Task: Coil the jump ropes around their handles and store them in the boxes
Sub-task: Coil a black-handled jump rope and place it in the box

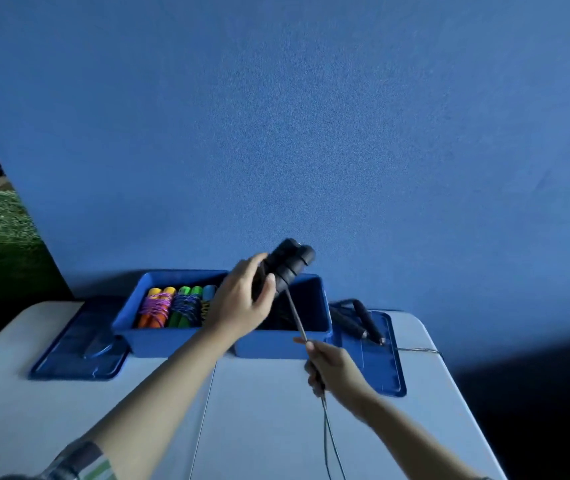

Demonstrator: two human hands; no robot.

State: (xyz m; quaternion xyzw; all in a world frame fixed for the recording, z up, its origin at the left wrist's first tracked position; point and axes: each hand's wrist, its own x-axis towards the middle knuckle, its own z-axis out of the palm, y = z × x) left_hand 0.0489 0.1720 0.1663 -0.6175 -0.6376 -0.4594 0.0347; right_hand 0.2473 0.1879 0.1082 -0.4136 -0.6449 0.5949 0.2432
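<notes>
Our left hand (pixel 242 299): grips black handles (pixel 287 266), raised above right box (pixel 311 320). Our right hand (pixel 332 367): pinches taut rope (pixel 296 318) running down from handles. Left box (pixel 131 313): holds coiled coloured ropes (pixel 176 306). Far right, spare black rope (pixel 356 320) on lid (pixel 387 372). Surface (pixel 276 427): white.

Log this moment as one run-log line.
left hand: grips black handles | right hand: pinches rope taut | coiling over right box | not stored
</notes>
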